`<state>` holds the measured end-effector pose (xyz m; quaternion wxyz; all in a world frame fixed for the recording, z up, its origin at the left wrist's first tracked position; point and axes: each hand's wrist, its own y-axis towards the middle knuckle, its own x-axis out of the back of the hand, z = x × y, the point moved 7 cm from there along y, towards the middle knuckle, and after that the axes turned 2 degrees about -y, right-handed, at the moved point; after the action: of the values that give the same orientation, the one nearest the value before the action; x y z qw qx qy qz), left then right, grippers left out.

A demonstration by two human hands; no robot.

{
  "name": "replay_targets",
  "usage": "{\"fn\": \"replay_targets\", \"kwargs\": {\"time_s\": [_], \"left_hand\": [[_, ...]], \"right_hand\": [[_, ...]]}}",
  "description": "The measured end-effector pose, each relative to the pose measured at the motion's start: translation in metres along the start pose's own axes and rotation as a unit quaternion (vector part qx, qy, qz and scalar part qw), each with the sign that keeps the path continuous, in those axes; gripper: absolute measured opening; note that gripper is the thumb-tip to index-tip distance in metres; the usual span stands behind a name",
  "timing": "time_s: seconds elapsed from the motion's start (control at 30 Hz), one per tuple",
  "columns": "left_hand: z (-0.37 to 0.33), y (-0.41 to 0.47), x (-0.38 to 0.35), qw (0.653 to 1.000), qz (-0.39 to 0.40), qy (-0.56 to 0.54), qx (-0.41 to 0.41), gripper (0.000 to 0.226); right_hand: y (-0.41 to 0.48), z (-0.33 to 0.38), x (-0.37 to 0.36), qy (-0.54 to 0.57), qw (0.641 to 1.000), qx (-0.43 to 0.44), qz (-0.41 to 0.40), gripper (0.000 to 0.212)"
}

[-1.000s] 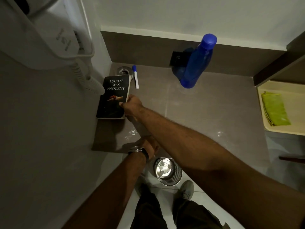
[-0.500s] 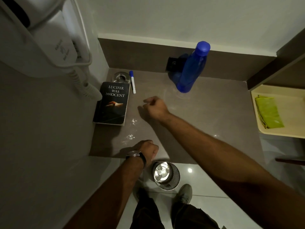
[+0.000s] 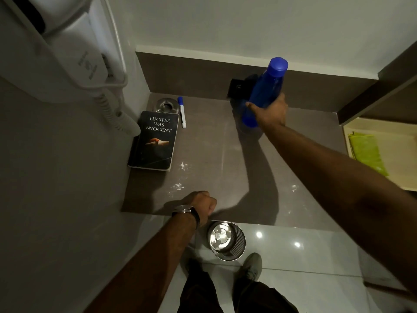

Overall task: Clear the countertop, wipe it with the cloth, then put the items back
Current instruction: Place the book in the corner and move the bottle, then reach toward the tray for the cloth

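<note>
My right hand point(image 3: 269, 111) is wrapped around the lower body of the tall blue bottle point(image 3: 267, 86) at the back of the brown countertop point(image 3: 214, 154). The bottle leans a little to the right. A black book point(image 3: 154, 141) lies flat at the left wall, with a blue-capped white marker point(image 3: 182, 111) and a round metal ashtray point(image 3: 165, 105) just behind it. My left hand point(image 3: 199, 205), a watch on its wrist, rests as a fist on the counter's front edge. A folded green cloth point(image 3: 366, 152) lies on the pale shelf point(image 3: 392, 141) at the right.
A white wall hair dryer point(image 3: 67, 48) with a coiled cord hangs over the counter's left side. A dark box point(image 3: 237, 88) stands behind the bottle. White powder specks dot the counter near the front. A steel bin point(image 3: 226, 241) stands on the floor by my feet.
My right hand left the book, crossed the counter to the right and closed around the blue bottle. The left hand stayed on the front edge.
</note>
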<state>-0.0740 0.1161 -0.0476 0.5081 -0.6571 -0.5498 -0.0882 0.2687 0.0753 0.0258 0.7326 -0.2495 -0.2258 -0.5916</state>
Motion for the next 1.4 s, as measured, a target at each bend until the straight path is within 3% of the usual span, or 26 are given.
{"fn": "replay_targets", "kwargs": {"time_s": [0.17,0.43,0.5,0.6,0.83,0.97,1.23,1.3,1.4], "left_hand": [[-0.002,0.001,0.001,1.0,0.0,0.013,-0.004,0.022],[-0.006,-0.002,0.008,1.0,0.004,0.011,0.006,0.008],[-0.009,0.002,0.005,0.999,0.019,0.027,0.017,0.014],[-0.015,0.006,0.005,0.998,0.041,0.035,0.01,0.023],[-0.005,-0.003,0.006,0.999,-0.008,0.031,-0.017,0.012],[-0.005,-0.002,0.004,1.0,-0.003,0.019,-0.016,0.016],[-0.007,-0.002,0.011,0.999,0.027,0.002,0.034,0.013],[-0.009,-0.002,0.012,0.999,0.023,0.018,0.023,0.017],[-0.007,-0.003,0.009,0.999,0.019,0.032,0.026,0.018]], "right_hand": [[0.001,0.005,-0.007,0.013,1.0,-0.008,0.013,0.085],[-0.036,0.064,-0.073,-0.029,0.989,0.127,0.073,0.08],[-0.043,0.081,-0.095,-0.017,0.986,0.137,0.095,0.079],[-0.047,0.1,-0.125,-0.009,0.985,0.132,0.114,0.079],[-0.04,0.124,-0.164,0.007,0.986,0.102,0.129,0.079],[-0.039,0.125,-0.171,0.017,0.986,0.086,0.145,0.08],[-0.054,0.064,-0.125,-0.055,0.974,0.063,0.21,0.112],[-0.052,0.028,-0.09,-0.107,0.973,0.072,0.193,0.104],[-0.034,-0.037,-0.017,-0.209,0.964,0.1,0.13,0.077]]}}
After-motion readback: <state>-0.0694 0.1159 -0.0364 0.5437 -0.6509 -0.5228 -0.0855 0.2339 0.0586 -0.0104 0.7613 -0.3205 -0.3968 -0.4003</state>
